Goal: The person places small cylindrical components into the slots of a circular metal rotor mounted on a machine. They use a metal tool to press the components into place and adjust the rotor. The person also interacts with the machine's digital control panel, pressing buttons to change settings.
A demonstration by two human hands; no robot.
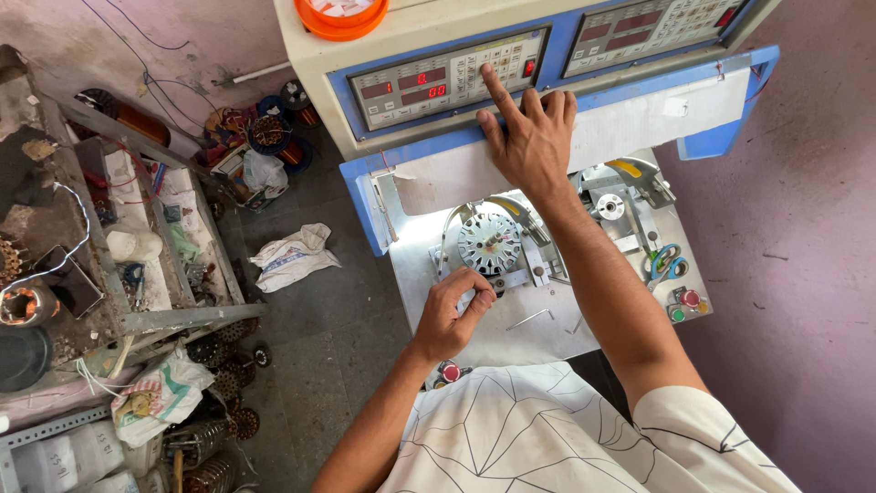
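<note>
My right hand [529, 137] reaches up to the control panel [447, 80] of a winding machine, its index finger pressing a key beside the red number displays. My left hand [449, 315] is curled on the machine's metal bed [511, 342], fingers pinched at the lower edge of a round metal stator [489, 243] clamped in the fixture. What the fingers pinch is too small to tell. A second winding head [611, 205] sits to the right with nothing mounted on it.
Blue-handled scissors [664, 263] and red and green push buttons [686, 304] lie at the bed's right. An orange lid [341, 16] sits on top. A cluttered metal rack [109, 228], sacks [294, 256] and wound coils [270, 132] fill the floor on the left.
</note>
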